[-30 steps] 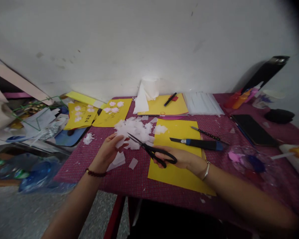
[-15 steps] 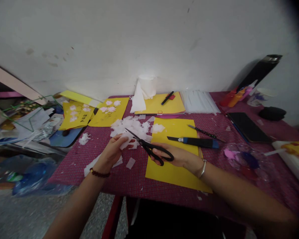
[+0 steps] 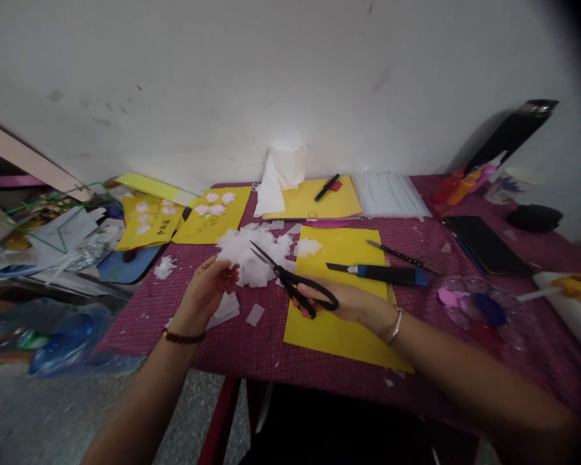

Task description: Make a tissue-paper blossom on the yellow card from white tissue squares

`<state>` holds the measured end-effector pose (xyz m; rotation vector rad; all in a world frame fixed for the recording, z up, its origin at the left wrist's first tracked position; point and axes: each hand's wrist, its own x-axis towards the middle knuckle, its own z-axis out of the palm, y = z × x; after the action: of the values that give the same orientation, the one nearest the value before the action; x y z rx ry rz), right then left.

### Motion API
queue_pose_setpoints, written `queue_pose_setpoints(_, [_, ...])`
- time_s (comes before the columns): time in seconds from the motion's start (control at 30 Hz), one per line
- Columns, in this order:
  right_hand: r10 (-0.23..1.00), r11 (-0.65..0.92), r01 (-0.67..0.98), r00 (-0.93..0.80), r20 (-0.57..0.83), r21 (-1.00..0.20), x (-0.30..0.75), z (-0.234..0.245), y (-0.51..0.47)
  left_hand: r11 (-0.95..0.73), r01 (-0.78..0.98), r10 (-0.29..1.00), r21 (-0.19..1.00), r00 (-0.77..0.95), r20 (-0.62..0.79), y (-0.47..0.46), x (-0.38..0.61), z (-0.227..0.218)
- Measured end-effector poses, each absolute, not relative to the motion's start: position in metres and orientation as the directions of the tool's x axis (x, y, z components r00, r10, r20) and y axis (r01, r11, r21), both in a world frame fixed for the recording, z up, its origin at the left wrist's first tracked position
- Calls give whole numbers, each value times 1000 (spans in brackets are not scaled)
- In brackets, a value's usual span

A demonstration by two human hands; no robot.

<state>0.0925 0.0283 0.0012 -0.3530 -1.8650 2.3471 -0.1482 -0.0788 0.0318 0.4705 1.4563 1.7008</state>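
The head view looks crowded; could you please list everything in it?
Scissors: 1, black, centre.
Paper scraps: many, white, centre.
Sheet: 1, yellow, front centre.
Knife: 1, black-blue, on sheet.
Flower pictures: 2, yellow-pink, rear left.
Paper roll: 1, white, rear.
Marker: 1, black, rear.
Packet: 1, whitish, rear.
Bottles: 3, red-orange-pink, rear right.
Cup: 1, white-purple, rear right.
Flat slab: 1, black, right.
Palette: 1, clear, right.
Tablecloth: 1, purplish, underneath.
Clutter: uncountable, mixed, far left.
Bracelets: 2, red and silver, worn.
Left hand: 1, bare, by scraps.
Right hand: 1, bare, holding scissors.
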Motion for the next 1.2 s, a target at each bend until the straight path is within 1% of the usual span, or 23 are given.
queue_pose_setpoints(0.1, [211, -205, 66, -971, -110, -977, 94, 4, 27, -20, -367, 768, 930, -601, -221, -75, -146, 35])
queue_pose_setpoints(0.2, [208, -189, 79, -971, -119, -979, 94, 7, 25, 56, -376, 812, 925, -522, -261, -73, -139, 34])
queue_pose_setpoints(0.3, [229, -173, 84, -966, -123, -981, 93, 8, 23, 121, -356, 826, 927, -481, -293, -71, -131, 31])
queue_pose_setpoints(0.43, [283, -155, 85, -951, -127, -984, 91, 11, 21, 121, -379, 821, 917, -480, -307, -67, -126, 28])
queue_pose_setpoints(0.53, [321, -172, 96, -936, -148, -980, 91, 13, 20, 114, -376, 826, 920, -478, -298, -67, -125, 26])
queue_pose_setpoints(0.7, [316, -197, 76, -939, -136, -978, 91, 8, 23, 149, -316, 835, 937, -468, -290, -69, -130, 27])
queue_pose_setpoints(0.77, [289, -245, 50, -950, -122, -968, 92, 4, 24, 177, -237, 835, 955, -477, -273, -68, -141, 30])
queue_pose_setpoints(0.83, [260, -312, 35, -958, -121, -950, 93, 0, 25, 192, -99, 825, 976, -523, -215, -68, -158, 35])
queue_pose_setpoints(0.93, [227, -361, 38, -965, -127, -932, 95, -3, 26, 172, 184, 760, 968, -650, -12, -79, -187, 44])
queue_pose_setpoints(0.97, [211, -359, 43, -969, -126, -932, 96, -3, 26, 185, 268, 747, 945, -664, 43, -86, -195, 46])
queue_pose_setpoints(1.0, [190, -350, 52, -974, -125, -935, 97, -3, 25, 210, 338, 757, 917, -650, 65, -95, -201, 48])
queue_pose_setpoints(1.07, [152, -320, 69, -981, -123, -945, 99, -2, 25, 264, 425, 825, 866, -565, 26, -116, -205, 48])
queue_pose_setpoints(1.13, [131, -292, 76, -984, -118, -954, 100, -2, 24, 280, 471, 875, 836, -484, -20, -138, -201, 44])
queue_pose_setpoints(1.17, [129, -283, 78, -984, -119, -956, 100, -2, 24, 274, 502, 881, 821, -473, -5, -148, -196, 41])
queue_pose_setpoints(1.2, [131, -280, 81, -984, -122, -957, 101, -3, 24, 266, 551, 876, 791, -480, 40, -157, -191, 37])
